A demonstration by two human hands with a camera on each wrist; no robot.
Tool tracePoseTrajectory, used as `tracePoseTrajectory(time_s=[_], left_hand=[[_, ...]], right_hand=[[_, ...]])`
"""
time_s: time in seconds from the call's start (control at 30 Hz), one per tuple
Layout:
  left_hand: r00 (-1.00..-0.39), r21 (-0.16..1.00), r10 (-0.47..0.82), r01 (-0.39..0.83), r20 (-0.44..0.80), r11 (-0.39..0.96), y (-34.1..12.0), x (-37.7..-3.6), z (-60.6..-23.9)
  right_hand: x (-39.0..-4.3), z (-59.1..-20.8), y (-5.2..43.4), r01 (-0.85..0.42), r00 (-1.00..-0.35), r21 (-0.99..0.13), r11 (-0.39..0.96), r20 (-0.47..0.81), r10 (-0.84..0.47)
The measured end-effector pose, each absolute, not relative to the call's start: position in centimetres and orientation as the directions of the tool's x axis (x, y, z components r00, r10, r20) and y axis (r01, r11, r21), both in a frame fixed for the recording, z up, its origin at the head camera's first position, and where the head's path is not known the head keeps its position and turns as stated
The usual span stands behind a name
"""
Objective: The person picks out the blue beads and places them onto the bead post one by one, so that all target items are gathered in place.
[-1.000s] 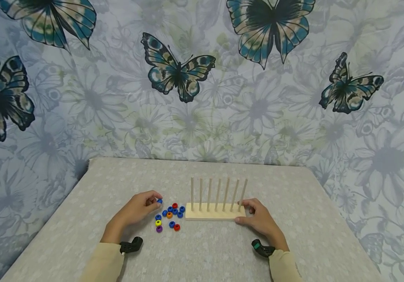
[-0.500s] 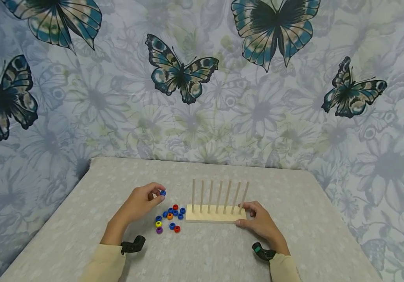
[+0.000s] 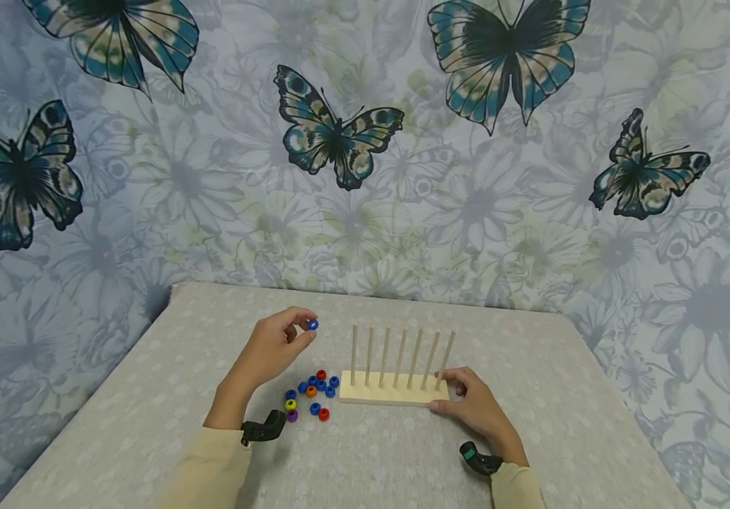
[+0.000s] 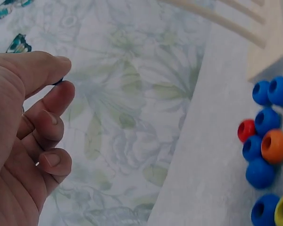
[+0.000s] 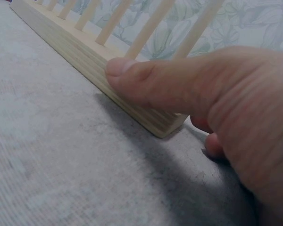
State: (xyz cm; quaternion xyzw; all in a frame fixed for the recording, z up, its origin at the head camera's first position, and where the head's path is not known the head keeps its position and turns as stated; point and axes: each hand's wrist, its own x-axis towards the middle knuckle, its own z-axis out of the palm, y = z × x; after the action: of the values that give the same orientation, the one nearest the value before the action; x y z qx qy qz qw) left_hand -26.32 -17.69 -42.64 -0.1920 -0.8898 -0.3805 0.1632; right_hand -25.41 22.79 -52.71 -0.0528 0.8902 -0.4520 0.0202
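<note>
My left hand pinches a blue bead between thumb and forefinger, raised above the table just left of the leftmost peg. In the left wrist view the fingers hide nearly all of that bead. A pale wooden peg stand with several upright bare pegs sits on the table. At its right end my right hand grips the base, thumb along the front edge and fingers behind. Left of the stand lie loose beads, mostly blue, with red, orange, yellow and purple ones.
A light patterned cloth covers the table. Behind its far edge rises a wall printed with flowers and large butterflies. Each wrist wears a black camera strap, one of them on the left wrist.
My left hand has lifted the blue bead up and to the right, away from the loose beads and toward the pegs. The right hand keeps its grip on the stand.
</note>
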Motion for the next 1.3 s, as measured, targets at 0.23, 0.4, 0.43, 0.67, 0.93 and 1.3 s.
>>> tracePoseTrajectory(time_s=[0.23,0.4,0.43,0.67,0.93,1.3], left_hand=[[-0.863,0.633,0.191,0.477,0.468,0.610,-16.1,-26.3,-42.1],[-0.859,0.645,0.163,0.477,0.485,0.597,-15.2,-26.3,-41.3],[-0.858,0.649,0.159,0.480,0.489,0.591,-15.0,-26.2,-41.1],[-0.850,0.689,0.130,0.495,0.511,0.530,-13.5,-25.8,-40.4],[-0.850,0.720,0.119,0.502,0.513,0.479,-12.3,-25.5,-40.3],[-0.862,0.730,0.164,0.496,0.480,0.470,-11.6,-25.4,-40.3]], right_hand=[[-25.3,-53.0,22.9,-0.075,-0.992,-0.821,0.566,0.005,-0.124],[-25.3,-53.0,22.9,-0.087,-0.991,-0.819,0.567,0.016,-0.129],[-25.3,-53.0,22.9,-0.090,-0.991,-0.820,0.566,0.020,-0.129],[-25.5,-53.1,22.8,-0.101,-0.990,-0.819,0.565,0.028,-0.135],[-25.6,-52.7,22.9,-0.091,-0.992,-0.815,0.572,0.021,-0.128],[-25.5,-52.6,22.9,-0.076,-0.994,-0.812,0.579,0.016,-0.107]])
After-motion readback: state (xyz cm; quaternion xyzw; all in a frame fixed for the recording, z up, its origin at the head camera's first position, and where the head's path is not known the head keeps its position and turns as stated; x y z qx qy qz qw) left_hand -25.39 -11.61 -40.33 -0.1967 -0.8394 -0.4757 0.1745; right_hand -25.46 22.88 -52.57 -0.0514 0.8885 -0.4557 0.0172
